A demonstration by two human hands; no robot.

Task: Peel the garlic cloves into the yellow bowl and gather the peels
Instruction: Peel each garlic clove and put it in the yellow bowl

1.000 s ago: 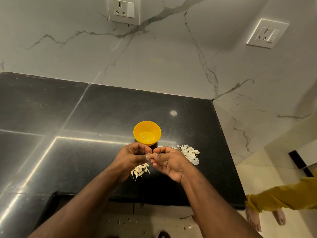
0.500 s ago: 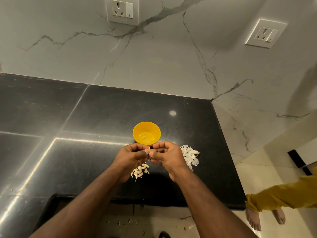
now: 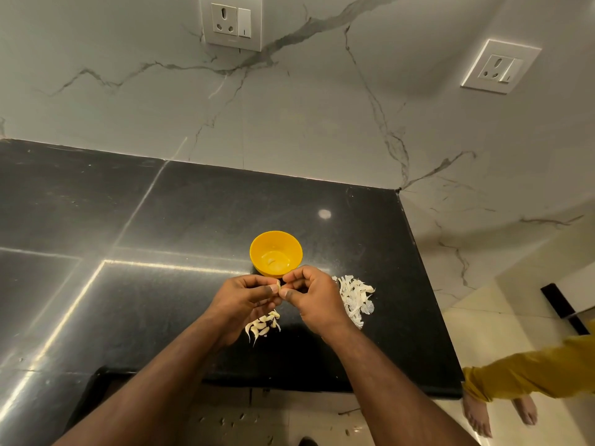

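Above the black tabletop [image 3: 193, 220], the left hand [image 3: 244, 297] and right hand [image 3: 312, 297] meet fingertip to fingertip, both pinching one small garlic clove [image 3: 278, 285], its peel too tiny to judge; the yellow bowl [image 3: 276, 252] stands just beyond them, holding what seems one clove; unpeeled cloves [image 3: 262, 326] lie below the hands; the peels [image 3: 355, 299] are heaped right of the right hand.

Bare black counter [image 3: 96, 226] stretches wide to the left and behind the yellow bowl [image 3: 276, 252], while the near right is hemmed by the peel heap [image 3: 355, 299], the garlic cloves [image 3: 262, 326] and the counter's right edge.
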